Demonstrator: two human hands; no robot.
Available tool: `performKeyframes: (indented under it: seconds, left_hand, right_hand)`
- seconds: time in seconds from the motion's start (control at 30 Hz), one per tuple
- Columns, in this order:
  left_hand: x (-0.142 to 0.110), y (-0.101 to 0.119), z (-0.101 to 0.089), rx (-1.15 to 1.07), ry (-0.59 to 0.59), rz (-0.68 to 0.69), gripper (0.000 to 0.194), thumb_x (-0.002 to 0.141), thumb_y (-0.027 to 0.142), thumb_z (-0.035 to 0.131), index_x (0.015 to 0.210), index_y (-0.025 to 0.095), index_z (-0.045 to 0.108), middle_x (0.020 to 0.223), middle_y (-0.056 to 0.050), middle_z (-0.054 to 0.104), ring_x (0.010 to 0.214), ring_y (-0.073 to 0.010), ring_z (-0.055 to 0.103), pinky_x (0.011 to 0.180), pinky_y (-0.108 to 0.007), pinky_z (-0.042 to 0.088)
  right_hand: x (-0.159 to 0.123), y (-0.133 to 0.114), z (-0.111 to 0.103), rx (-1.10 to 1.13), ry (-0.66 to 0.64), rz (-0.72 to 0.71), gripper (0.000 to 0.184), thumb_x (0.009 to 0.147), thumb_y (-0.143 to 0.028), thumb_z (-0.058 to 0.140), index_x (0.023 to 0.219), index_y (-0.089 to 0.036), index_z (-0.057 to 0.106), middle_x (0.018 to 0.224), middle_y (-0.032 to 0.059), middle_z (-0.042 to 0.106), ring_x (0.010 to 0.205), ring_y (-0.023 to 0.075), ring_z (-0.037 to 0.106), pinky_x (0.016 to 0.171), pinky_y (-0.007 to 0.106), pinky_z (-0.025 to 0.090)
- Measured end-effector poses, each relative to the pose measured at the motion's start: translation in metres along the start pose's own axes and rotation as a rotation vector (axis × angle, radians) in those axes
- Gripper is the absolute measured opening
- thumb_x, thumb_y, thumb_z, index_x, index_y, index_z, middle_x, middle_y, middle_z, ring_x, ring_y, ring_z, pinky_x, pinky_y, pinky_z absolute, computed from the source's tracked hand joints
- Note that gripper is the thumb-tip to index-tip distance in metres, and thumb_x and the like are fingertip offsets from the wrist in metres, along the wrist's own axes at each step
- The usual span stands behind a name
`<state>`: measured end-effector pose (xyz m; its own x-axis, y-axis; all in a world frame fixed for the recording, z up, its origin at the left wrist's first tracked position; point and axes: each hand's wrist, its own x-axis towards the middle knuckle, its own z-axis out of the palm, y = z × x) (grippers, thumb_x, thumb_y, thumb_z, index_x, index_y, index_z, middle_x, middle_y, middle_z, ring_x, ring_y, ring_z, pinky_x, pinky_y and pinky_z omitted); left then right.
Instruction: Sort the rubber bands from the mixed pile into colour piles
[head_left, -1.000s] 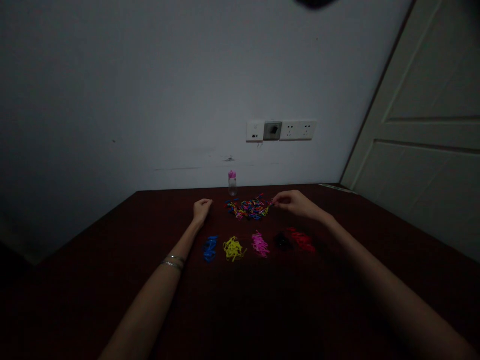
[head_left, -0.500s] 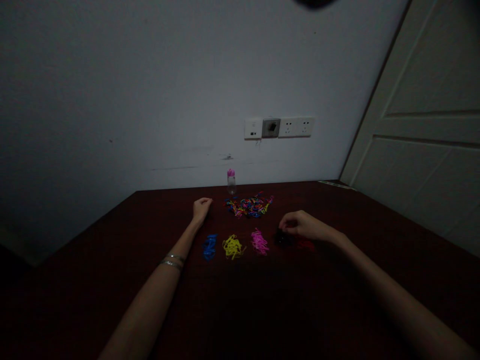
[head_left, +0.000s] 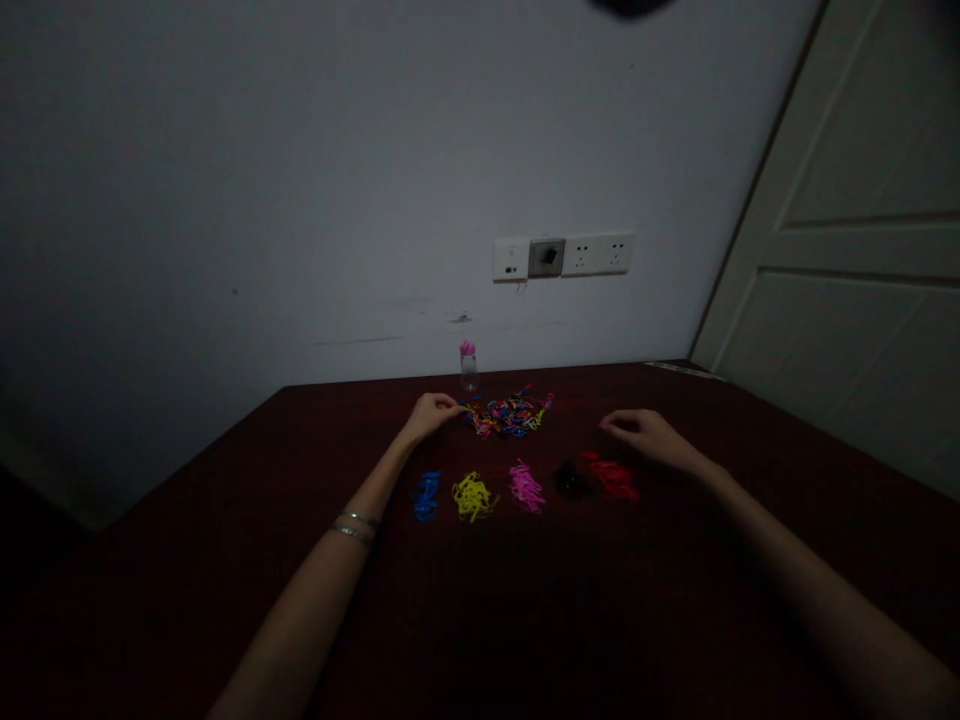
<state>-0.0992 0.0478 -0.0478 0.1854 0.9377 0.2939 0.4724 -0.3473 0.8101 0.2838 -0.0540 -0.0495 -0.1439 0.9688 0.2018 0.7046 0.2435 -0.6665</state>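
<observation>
My left hand (head_left: 433, 415) reaches to the left edge of a mixed heap of small colourful rubber bands (head_left: 510, 415). Its thumb and forefinger are pinched on a yellowish rubber band (head_left: 466, 407) there. My right hand (head_left: 643, 436) hovers behind and above a red pile of bands (head_left: 613, 480), fingers curled together, with nothing showing between the tips. Left of the red pile lie a black pile (head_left: 572, 480), a pink pile (head_left: 526, 487), a yellow pile (head_left: 473, 497) and a blue pile (head_left: 427, 497), in a row nearer to me.
A clear bottle with a pink cap (head_left: 469, 365) stands behind the mixed heap. The dark red table (head_left: 525, 610) meets a grey wall with a row of sockets (head_left: 564, 257). A pale panelled door (head_left: 847, 270) is at the right.
My left hand has moved right, up to the mixed heap. My right hand has lifted off the black pile and moved back and right, uncovering the black and red piles.
</observation>
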Motion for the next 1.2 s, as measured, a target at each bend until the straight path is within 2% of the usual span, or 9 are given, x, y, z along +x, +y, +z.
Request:
performKeyframes:
  seconds: [0.07,0.13,0.3,0.53,0.77,0.93,1.2]
  left_hand:
    - [-0.001,0.012,0.003,0.061,-0.159,0.03,0.023,0.055,0.034,0.069,0.06,0.012,0.069,0.046,0.0,0.054,0.044,-0.0085,0.041,0.043,-0.021,0.027]
    - [-0.003,0.018,0.007,0.122,-0.249,0.058,0.017,0.054,0.03,0.069,0.057,0.013,0.069,0.048,0.0,0.057,0.047,-0.0095,0.044,0.045,-0.021,0.029]
    - [-0.006,0.015,0.017,0.178,-0.325,0.125,0.013,0.056,0.025,0.066,0.06,0.014,0.07,0.053,0.001,0.059,0.048,-0.0094,0.046,0.047,-0.021,0.03]
    - [-0.01,0.01,0.028,0.288,-0.313,0.171,0.018,0.062,0.034,0.066,0.062,0.016,0.068,0.057,-0.001,0.059,0.051,-0.0104,0.046,0.048,-0.021,0.029]
    - [-0.016,0.015,0.035,0.455,-0.291,0.16,0.012,0.068,0.029,0.061,0.068,0.018,0.066,0.068,-0.003,0.063,0.059,-0.013,0.052,0.052,-0.021,0.03]
    - [-0.018,0.019,0.035,0.455,-0.319,0.182,0.01,0.069,0.022,0.057,0.068,0.017,0.066,0.066,-0.002,0.062,0.059,-0.0123,0.05,0.055,-0.021,0.032]
    - [-0.023,0.028,0.037,0.558,-0.348,0.167,0.017,0.072,0.02,0.05,0.076,0.014,0.065,0.072,-0.003,0.063,0.063,-0.0121,0.052,0.057,-0.02,0.034]
  right_hand:
    - [0.003,0.016,-0.001,-0.047,0.052,-0.018,0.031,0.076,-0.039,0.049,0.085,-0.016,0.067,0.087,0.008,0.069,0.077,0.0208,0.062,0.07,0.031,0.048]
    - [0.005,0.031,-0.002,-0.078,0.089,-0.018,0.03,0.074,-0.039,0.051,0.084,-0.017,0.068,0.09,0.008,0.069,0.082,0.0227,0.062,0.076,0.033,0.047]
    - [0.007,0.055,-0.001,-0.062,0.139,0.049,0.03,0.071,-0.038,0.052,0.085,-0.018,0.069,0.091,0.0073,0.07,0.084,0.0239,0.063,0.08,0.034,0.047]
    - [0.006,0.06,0.002,-0.034,0.166,0.072,0.029,0.071,-0.037,0.052,0.084,-0.018,0.069,0.091,0.0071,0.07,0.085,0.0237,0.063,0.081,0.034,0.046]
    - [0.005,0.06,0.004,-0.05,0.145,0.081,0.031,0.073,-0.038,0.05,0.086,-0.017,0.068,0.093,0.0074,0.069,0.087,0.0233,0.063,0.08,0.033,0.046]
    - [0.005,0.058,0.004,-0.074,0.139,0.075,0.031,0.073,-0.038,0.049,0.086,-0.017,0.068,0.093,0.0078,0.069,0.086,0.0233,0.063,0.079,0.033,0.046]
    - [0.006,0.059,0.005,-0.087,0.15,0.066,0.032,0.072,-0.04,0.05,0.083,-0.018,0.07,0.089,0.0065,0.07,0.083,0.023,0.064,0.077,0.033,0.047]
